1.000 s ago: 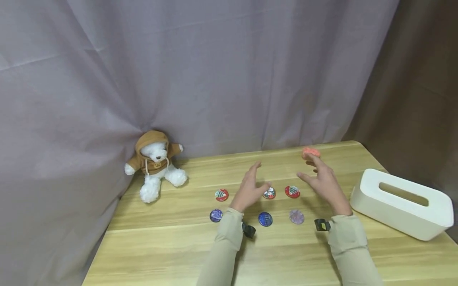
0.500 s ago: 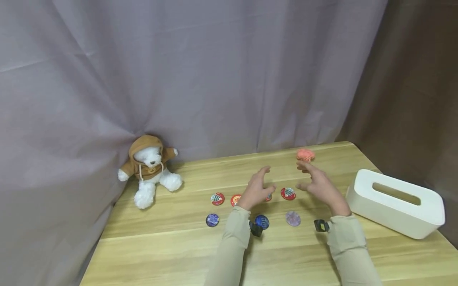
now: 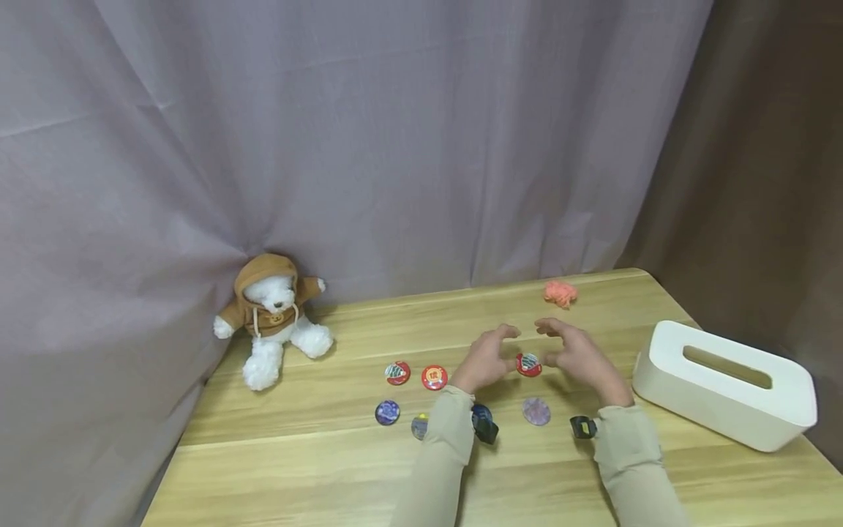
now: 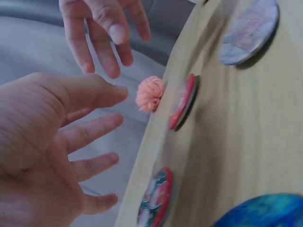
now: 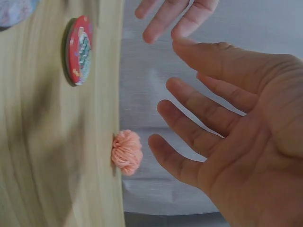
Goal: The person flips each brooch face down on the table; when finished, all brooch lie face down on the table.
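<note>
My left hand [image 3: 486, 361] hovers over the middle of the table with relaxed, spread fingers and nothing in it. Facing it across a small gap is my right hand [image 3: 581, 360], its fingers loosely bent and also holding nothing. Between and below them lies a red-rimmed round badge with a green tree pattern [image 3: 529, 364]. Another red and green badge [image 4: 156, 198], under the left hand, is hidden in the head view. Nearer me are a pale purple badge [image 3: 536, 411] and a blue badge [image 3: 482, 416], partly covered by the left wrist camera.
Further left lie a red badge with a gold centre [image 3: 434, 377], a red and green one [image 3: 397, 373], a dark blue one [image 3: 387, 412] and a grey-yellow one [image 3: 419, 426]. A coral yarn bundle [image 3: 560, 293], a hooded teddy bear [image 3: 273, 315] and a white tissue box [image 3: 724, 395] stand around.
The left hand has moved right, uncovering the red and gold badge. The right hand has come slightly left and nearer, away from the yarn, so the hands are closer together. The head view has shifted.
</note>
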Demonstrator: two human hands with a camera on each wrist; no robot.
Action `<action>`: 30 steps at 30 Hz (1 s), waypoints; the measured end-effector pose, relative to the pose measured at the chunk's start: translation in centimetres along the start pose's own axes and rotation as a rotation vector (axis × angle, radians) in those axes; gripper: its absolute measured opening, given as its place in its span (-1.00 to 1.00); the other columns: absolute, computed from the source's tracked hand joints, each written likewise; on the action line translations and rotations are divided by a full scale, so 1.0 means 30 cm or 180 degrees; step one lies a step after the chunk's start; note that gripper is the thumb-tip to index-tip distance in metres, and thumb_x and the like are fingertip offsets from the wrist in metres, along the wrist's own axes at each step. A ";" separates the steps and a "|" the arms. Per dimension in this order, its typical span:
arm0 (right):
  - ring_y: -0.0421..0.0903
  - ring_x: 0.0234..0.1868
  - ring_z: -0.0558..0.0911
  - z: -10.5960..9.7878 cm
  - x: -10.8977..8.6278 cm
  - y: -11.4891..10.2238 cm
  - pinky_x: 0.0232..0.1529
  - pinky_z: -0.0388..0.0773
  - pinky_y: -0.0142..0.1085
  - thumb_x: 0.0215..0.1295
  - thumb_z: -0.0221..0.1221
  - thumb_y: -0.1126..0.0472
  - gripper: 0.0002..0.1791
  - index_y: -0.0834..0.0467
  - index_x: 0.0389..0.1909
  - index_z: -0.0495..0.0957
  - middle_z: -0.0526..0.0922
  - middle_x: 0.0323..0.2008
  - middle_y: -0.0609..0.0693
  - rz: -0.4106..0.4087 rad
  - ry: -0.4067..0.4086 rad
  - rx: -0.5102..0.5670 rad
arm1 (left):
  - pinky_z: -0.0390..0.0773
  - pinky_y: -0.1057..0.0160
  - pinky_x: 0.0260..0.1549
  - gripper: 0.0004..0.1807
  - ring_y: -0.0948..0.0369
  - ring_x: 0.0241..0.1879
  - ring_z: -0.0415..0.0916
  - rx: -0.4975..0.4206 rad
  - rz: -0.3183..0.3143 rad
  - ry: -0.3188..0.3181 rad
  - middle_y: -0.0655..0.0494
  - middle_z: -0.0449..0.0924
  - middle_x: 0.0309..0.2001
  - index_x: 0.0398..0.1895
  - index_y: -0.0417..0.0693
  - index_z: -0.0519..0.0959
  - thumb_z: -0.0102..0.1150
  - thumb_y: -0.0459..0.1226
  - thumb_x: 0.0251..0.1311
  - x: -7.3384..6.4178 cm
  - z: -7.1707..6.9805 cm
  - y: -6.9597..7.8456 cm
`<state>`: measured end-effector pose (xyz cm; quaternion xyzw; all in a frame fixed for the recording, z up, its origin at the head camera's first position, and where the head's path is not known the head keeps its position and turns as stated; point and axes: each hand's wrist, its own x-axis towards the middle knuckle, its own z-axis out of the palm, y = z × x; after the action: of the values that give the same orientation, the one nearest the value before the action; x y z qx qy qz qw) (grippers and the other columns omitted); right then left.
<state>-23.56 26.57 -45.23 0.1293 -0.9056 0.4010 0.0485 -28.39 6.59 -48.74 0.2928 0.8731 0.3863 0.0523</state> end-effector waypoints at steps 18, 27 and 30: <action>0.42 0.06 0.55 0.062 0.020 0.037 0.10 0.42 0.27 -0.10 0.38 0.55 -0.47 0.44 0.01 0.54 0.62 -0.02 0.41 0.0127 -0.0264 -0.0375 | 0.29 0.05 0.20 -0.42 0.14 0.22 0.45 0.0910 -0.0026 -0.0127 0.24 0.67 0.06 0.22 0.08 0.56 0.48 -0.26 0.08 0.003 0.058 0.011; 0.38 0.05 0.56 0.077 0.027 0.053 0.12 0.39 0.28 -0.18 0.38 0.56 -0.53 0.36 -0.12 0.59 0.65 -0.07 0.33 0.0289 -0.0390 -0.0441 | 0.33 0.13 0.02 -0.45 0.16 0.10 0.47 0.1056 -0.0123 -0.0132 0.27 0.66 -0.03 0.17 0.15 0.60 0.51 -0.23 0.05 0.008 0.065 0.020; 0.34 0.03 0.57 0.075 0.027 0.053 0.14 0.37 0.29 -0.22 0.35 0.57 -0.56 0.32 -0.19 0.60 0.66 -0.12 0.28 0.0329 -0.0444 -0.0491 | 0.33 0.16 -0.06 -0.52 0.16 0.05 0.48 0.1121 -0.0088 -0.0136 0.29 0.66 -0.06 0.10 0.16 0.64 0.50 -0.23 0.06 0.014 0.066 0.026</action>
<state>-24.75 25.78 -47.73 0.1058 -0.9404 0.3221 -0.0256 -27.73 8.50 -49.53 0.2935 0.9299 0.2204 0.0241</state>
